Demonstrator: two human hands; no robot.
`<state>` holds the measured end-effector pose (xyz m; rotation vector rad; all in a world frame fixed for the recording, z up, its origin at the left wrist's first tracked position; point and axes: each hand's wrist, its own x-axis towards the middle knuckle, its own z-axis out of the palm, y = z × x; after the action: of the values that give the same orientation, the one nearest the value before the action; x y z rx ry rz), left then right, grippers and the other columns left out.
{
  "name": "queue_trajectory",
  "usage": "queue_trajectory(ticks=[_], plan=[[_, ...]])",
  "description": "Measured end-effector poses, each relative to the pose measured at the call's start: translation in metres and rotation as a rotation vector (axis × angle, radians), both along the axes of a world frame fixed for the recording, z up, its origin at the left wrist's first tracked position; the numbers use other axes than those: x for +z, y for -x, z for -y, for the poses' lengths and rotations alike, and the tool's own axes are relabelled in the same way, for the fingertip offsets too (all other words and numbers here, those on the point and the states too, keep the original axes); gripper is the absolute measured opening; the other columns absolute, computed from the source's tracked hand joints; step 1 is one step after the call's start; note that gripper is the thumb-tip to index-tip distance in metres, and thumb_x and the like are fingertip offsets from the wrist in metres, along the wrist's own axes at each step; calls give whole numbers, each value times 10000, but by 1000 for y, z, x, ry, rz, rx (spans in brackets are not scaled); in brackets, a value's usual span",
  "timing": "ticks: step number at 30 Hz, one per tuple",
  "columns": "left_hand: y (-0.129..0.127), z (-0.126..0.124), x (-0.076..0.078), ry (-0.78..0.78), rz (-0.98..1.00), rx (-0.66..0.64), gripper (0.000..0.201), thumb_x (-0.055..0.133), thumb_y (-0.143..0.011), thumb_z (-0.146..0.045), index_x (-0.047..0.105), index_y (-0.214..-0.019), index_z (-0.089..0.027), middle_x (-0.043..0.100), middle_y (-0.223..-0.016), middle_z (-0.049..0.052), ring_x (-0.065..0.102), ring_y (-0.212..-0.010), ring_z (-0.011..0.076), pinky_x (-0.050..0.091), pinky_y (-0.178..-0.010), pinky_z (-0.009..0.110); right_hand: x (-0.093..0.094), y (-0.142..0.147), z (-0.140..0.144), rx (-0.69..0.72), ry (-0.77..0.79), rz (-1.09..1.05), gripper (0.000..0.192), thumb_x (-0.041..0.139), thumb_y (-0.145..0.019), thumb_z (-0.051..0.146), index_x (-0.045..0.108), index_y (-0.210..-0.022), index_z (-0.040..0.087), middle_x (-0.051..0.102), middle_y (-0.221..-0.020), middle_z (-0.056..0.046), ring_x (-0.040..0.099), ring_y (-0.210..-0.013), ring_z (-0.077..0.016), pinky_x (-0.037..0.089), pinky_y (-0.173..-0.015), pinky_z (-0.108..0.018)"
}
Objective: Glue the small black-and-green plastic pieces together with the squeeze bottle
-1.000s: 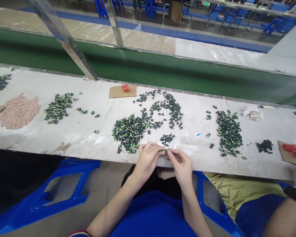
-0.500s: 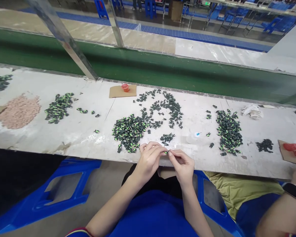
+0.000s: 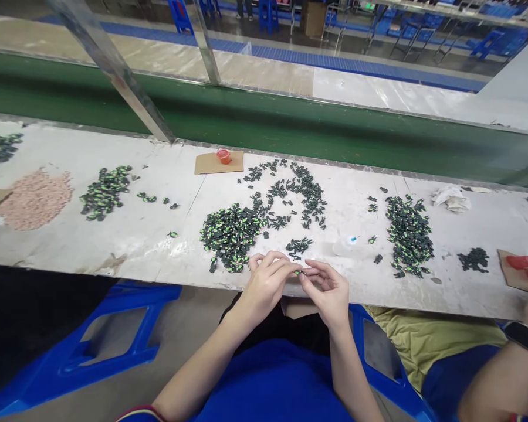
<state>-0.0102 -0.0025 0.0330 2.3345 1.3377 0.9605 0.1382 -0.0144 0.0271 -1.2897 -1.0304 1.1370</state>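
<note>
At the front edge of the table, my left hand (image 3: 268, 282) pinches a small black-and-green part (image 3: 298, 272) between thumb and fingertips. The fingertips of my right hand (image 3: 330, 293) are closed at the right end of that same part, its other fingers loosely curled. Much of the part is hidden by the fingers. Just beyond my left hand lies a heap of black-and-green parts (image 3: 231, 234). A small cluster of dark slim pieces (image 3: 299, 245) sits ahead of the fingertips, and more dark pieces (image 3: 310, 190) are scattered farther back.
A red cup (image 3: 223, 156) stands on cardboard (image 3: 202, 164) at the back. To the right are a bottle with a blue tip (image 3: 345, 246), another parts heap (image 3: 409, 237) and crumpled tissue (image 3: 453, 199). Pinkish pieces (image 3: 37, 199) lie left. A co-worker's arm (image 3: 506, 375) is at far right.
My right hand has shifted slightly right and its fingers have spread a little. My left hand stays in place with the small part.
</note>
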Motion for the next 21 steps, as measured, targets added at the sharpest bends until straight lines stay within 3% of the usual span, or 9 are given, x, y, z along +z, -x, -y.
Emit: queue_trajectory(ticks=[10,17,19,21], plan=[[-3,7,3,-131,38,8,293,379,-917,-39,630,-952,-187,724,-832,24,599,-868,185,264,-766,344,-6,0,1,4,-61,44,253,726,-631,180,667,-875,205,655,-636,22,620,-564,-114,553,-584,-239],[-14,13,-11,-23,50,-98,249,463,-912,-94,625,-1057,-215,721,-850,15,583,-919,195,310,-808,340,-8,-26,7,176,-39,181,96,702,-685,244,708,-768,196,692,-692,-26,653,-605,-154,563,-576,-261],[-13,9,-17,51,3,-45,257,500,-903,-131,602,-1125,-213,716,-956,41,561,-998,221,330,-838,354,-10,-45,9,138,-32,277,108,695,-710,285,717,-763,193,704,-726,-45,656,-620,-169,564,-591,-285],[-7,0,-20,87,-52,117,287,510,-898,-155,580,-1173,-200,684,-1081,80,531,-1056,252,339,-860,382,-12,-67,10,-30,-29,388,158,679,-738,333,718,-782,186,713,-774,-66,664,-670,-189,564,-643,-321]])
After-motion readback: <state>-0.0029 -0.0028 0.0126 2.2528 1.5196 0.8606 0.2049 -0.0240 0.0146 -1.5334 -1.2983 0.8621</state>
